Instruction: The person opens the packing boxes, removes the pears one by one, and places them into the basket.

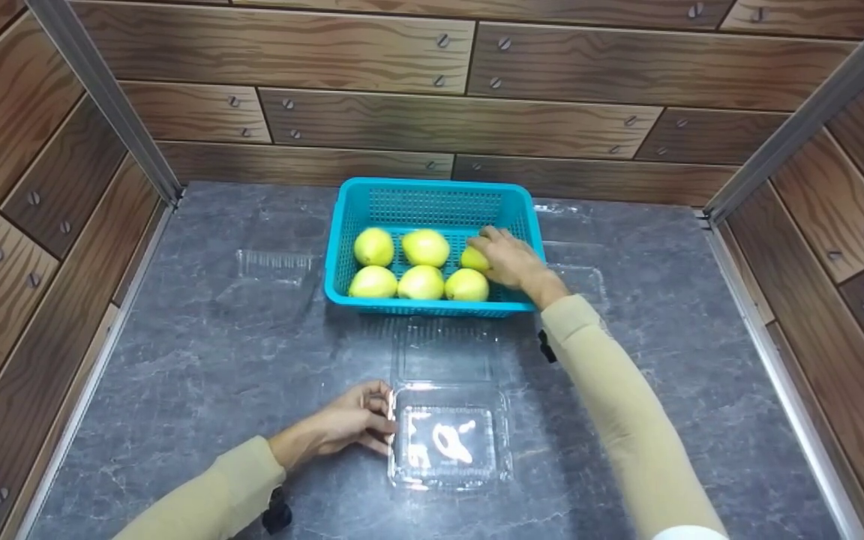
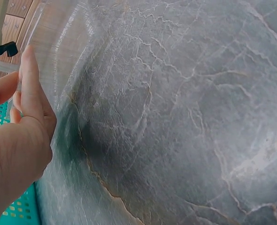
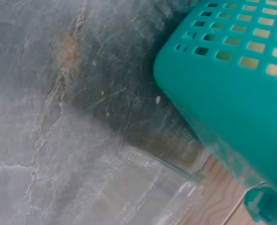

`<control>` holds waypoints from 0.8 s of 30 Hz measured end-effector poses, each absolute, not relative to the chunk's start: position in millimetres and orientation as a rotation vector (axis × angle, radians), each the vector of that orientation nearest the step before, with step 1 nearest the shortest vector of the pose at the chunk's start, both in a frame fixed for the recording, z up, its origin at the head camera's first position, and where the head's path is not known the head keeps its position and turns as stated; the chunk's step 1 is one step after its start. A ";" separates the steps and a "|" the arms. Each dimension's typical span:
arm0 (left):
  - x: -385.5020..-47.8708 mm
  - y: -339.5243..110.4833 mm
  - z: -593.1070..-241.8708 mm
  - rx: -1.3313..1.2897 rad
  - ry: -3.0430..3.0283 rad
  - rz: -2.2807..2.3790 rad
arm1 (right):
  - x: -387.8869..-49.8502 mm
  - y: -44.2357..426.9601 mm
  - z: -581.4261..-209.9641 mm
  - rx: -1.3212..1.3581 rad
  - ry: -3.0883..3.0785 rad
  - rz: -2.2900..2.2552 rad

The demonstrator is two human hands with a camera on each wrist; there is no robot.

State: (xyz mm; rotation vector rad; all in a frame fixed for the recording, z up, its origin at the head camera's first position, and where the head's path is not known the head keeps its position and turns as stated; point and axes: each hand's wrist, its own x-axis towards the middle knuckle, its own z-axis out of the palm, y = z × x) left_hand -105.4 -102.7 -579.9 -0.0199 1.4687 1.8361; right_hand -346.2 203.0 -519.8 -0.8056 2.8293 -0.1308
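Observation:
A turquoise plastic basket (image 1: pixel 432 309) holds several yellow lemons (image 1: pixel 426 247) in two rows. My right hand (image 1: pixel 511 259) reaches over the basket's right side and grips the lemon (image 1: pixel 472 259) at the right of the back row. In front of the basket, an opened clear plastic clamshell box (image 1: pixel 503 442) lies with its lid (image 1: pixel 447 360) toward the basket. My left hand (image 1: pixel 346 420) pinches the box's left rim between thumb and fingers. The left wrist view shows that hand (image 2: pixel 33 112) at its left edge; the right hand is out of the right wrist view, where the basket (image 3: pixel 213 108) shows.
More clear plastic containers lie beside the basket, one on the left (image 1: pixel 274 266) and another on the right (image 1: pixel 586 277), partly behind my right arm. Wood-patterned walls (image 1: pixel 372 112) bound the grey marbled surface (image 1: pixel 199 360) at the back and both sides.

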 end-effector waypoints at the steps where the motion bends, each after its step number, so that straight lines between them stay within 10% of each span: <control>1: -105.4 -102.8 -579.6 -0.022 1.469 1.835 | -346.3 203.1 -519.7 -0.804 2.828 -0.141; 24: -104.3 -102.5 -581.8 -0.074 1.531 1.838 | -344.9 208.5 -515.9 -0.840 2.829 -0.166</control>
